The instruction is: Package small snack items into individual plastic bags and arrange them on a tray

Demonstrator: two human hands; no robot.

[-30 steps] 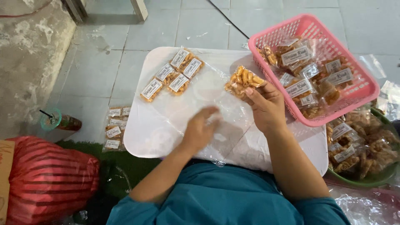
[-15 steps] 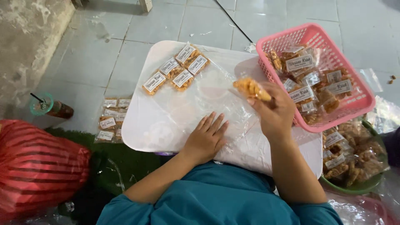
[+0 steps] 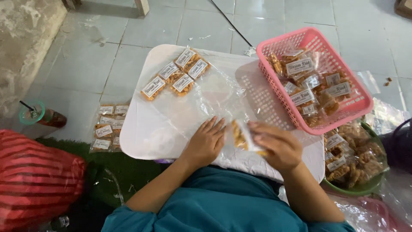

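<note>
Small clear plastic snack packet w/ orange-brown crisps (image 3: 240,136) being pinched in right hand (image 3: 274,146) fingers near white tray's (image 3: 141,137) front edge; left hand (image 3: 206,144) lying flat, fingers spread, pressing clear plastic sheet (image 3: 206,99).

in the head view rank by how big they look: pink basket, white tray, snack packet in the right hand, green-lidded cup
1. white tray
2. pink basket
3 and 4. snack packet and green-lidded cup look alike; the packet is part hidden by the right hand, so unranked.
</note>
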